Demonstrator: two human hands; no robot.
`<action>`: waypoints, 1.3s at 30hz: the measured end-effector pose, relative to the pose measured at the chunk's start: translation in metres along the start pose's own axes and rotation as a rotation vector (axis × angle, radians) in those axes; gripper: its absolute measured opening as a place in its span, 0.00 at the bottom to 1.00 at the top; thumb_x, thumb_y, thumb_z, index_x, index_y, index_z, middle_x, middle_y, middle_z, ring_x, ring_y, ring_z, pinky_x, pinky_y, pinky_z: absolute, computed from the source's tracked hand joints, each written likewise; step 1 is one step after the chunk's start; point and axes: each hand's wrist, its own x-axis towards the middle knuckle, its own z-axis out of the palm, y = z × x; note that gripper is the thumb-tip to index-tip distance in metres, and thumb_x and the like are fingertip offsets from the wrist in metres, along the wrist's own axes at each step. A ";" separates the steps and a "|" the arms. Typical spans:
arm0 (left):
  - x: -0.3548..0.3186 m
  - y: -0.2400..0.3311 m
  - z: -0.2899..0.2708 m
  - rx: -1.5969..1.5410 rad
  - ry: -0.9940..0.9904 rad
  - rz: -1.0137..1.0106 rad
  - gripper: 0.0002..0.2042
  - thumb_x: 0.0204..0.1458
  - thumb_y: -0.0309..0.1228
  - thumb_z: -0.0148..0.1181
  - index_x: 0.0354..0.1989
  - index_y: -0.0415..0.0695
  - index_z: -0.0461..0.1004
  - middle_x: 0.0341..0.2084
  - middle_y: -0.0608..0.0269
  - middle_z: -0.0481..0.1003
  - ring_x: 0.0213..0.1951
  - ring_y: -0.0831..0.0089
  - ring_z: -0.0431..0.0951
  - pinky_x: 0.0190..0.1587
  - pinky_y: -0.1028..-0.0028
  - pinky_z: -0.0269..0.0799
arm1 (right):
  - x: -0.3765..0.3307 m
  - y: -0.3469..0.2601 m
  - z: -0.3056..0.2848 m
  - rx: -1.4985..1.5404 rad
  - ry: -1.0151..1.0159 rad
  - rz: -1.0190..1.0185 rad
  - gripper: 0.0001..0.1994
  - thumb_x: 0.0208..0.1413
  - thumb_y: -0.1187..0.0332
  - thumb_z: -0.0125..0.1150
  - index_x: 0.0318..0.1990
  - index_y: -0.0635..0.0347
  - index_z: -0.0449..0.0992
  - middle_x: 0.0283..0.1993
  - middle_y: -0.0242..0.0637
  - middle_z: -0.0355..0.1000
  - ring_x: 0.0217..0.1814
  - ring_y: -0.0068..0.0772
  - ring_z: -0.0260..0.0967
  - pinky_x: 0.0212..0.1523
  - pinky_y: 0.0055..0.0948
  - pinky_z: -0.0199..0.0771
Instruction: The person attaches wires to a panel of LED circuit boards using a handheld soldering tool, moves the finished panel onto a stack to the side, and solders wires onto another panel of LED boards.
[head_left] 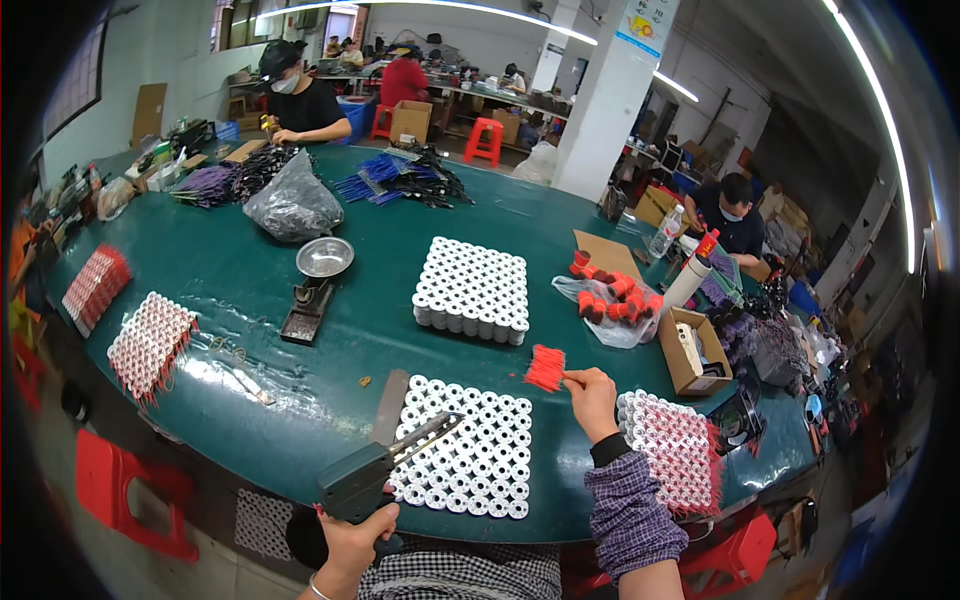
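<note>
My left hand (pixel 355 540) is wrapped round a dark green pistol-grip tool (pixel 355 480), which looks like a soldering gun. Its long metal tip points up and to the right, over a flat block of white round pieces (pixel 480 450) with dark centre holes. To the right, my right hand (pixel 592 395) is closed at the edge of a small bundle of short red wires (pixel 545 368), fingertips pinched on the wires. Whether one wire or several are in the pinch is too small to tell. A grey flat strip (pixel 390 408) lies along the block's left edge.
A stacked white block (pixel 470 290) stands beyond. Blocks with red wires (pixel 670 450) lie right and far left. A small scale (pixel 318 275), a bag of red parts (pixel 620 305) and a cardboard box (pixel 695 350) surround the work. Two people sit across the green table (pixel 250 370).
</note>
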 end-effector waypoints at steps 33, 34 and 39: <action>-0.044 0.005 0.007 0.083 -0.023 0.034 0.19 0.44 0.15 0.67 0.48 0.34 0.75 0.38 0.53 0.79 0.21 0.74 0.75 0.20 0.76 0.71 | -0.054 -0.026 -0.071 -0.489 -0.231 -0.324 0.02 0.44 0.72 0.66 0.25 0.54 0.83 0.29 0.40 0.76 0.32 0.43 0.76 0.36 0.43 0.70; -0.044 0.005 0.006 0.085 -0.026 0.034 0.19 0.44 0.15 0.67 0.48 0.34 0.75 0.38 0.53 0.79 0.21 0.74 0.75 0.20 0.76 0.71 | -0.057 -0.032 -0.073 -0.629 -0.272 -0.415 0.02 0.45 0.71 0.66 0.25 0.53 0.83 0.29 0.39 0.76 0.33 0.40 0.77 0.39 0.42 0.69; -0.050 0.009 0.009 0.060 -0.053 0.053 0.16 0.47 0.15 0.67 0.47 0.32 0.76 0.35 0.56 0.80 0.22 0.78 0.75 0.22 0.79 0.71 | -0.081 -0.057 -0.056 -0.912 -0.527 -0.500 0.02 0.45 0.70 0.67 0.27 0.50 0.83 0.31 0.36 0.77 0.38 0.37 0.76 0.48 0.47 0.63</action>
